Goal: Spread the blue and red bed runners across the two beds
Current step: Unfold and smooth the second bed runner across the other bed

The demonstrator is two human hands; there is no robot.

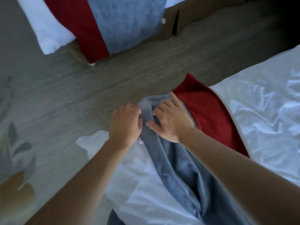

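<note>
Two hands work at the near bed's (267,98) edge, both arms stretched fwd. Left hand (125,123) has fingers curled, pinching the bunched blue runner (183,169); right hand (172,120) lies on it w/ fingers spread, thumb hooked into a fold. Red runner (209,116) lies flat just beside the blue, over the white sheet. Far bed (47,30) across the floor (146,65) carries a red runner (81,25) & blue runner (128,21), both spread flat side by side
</note>
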